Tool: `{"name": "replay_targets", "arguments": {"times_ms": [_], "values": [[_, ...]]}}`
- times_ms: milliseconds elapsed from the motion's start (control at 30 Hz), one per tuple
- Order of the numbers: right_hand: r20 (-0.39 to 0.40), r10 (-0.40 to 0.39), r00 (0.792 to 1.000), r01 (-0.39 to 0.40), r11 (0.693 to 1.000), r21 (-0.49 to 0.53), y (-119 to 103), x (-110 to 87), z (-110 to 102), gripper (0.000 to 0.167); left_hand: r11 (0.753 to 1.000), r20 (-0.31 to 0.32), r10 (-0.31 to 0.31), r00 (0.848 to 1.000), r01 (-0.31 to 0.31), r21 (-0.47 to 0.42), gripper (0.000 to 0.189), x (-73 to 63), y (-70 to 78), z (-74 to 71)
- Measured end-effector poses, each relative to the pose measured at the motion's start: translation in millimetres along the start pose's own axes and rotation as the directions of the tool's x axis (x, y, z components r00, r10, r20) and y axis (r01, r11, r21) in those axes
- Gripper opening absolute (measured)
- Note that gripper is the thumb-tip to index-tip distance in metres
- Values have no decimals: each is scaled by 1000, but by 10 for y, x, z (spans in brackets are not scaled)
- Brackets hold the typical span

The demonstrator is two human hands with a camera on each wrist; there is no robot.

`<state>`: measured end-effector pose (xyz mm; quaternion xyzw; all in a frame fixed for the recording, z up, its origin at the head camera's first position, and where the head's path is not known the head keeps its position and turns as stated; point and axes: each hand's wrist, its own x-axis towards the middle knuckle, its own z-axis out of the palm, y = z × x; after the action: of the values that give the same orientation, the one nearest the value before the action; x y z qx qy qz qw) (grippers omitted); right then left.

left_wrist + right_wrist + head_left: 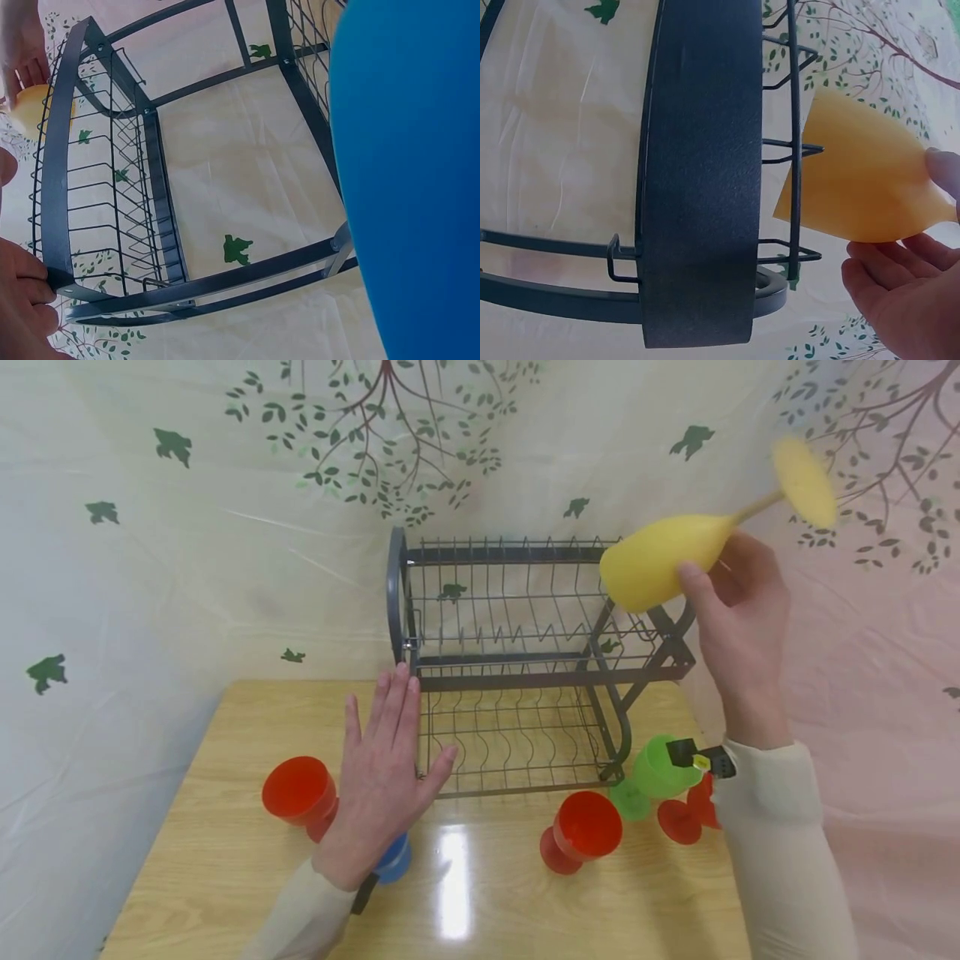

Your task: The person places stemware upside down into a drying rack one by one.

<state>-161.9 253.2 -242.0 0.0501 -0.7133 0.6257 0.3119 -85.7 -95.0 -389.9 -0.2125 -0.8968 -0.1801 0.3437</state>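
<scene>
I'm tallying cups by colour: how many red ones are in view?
3: a red cup beside the left hand, another in front of the rack, a third partly hidden by the right sleeve. More may be hidden.

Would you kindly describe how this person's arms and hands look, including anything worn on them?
The left hand and right hand are bare, without gloves. The left sleeve and right sleeve are long, plain and cream. A small black device with a yellow patch sits by the right sleeve's end; a dark piece shows by the left's.
</scene>
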Motion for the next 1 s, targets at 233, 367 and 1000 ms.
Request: {"name": "replay_targets", "arguments": {"times_ms": [233,367,1000], "values": [[71,51,996,-37,983,-181,56,127,-13,54,1000,-6,1,1000,-1,2,83,2,-1,0],[111,77,991,-49,969,-241,67,161,-5,56,1000,-7,1,1000,-1,1,83,1,-1,-1],[252,157,955,-32,898,-438,136,217,47,66,1000,14,-8,1000,8,-2,83,-7,5,-12]]}}
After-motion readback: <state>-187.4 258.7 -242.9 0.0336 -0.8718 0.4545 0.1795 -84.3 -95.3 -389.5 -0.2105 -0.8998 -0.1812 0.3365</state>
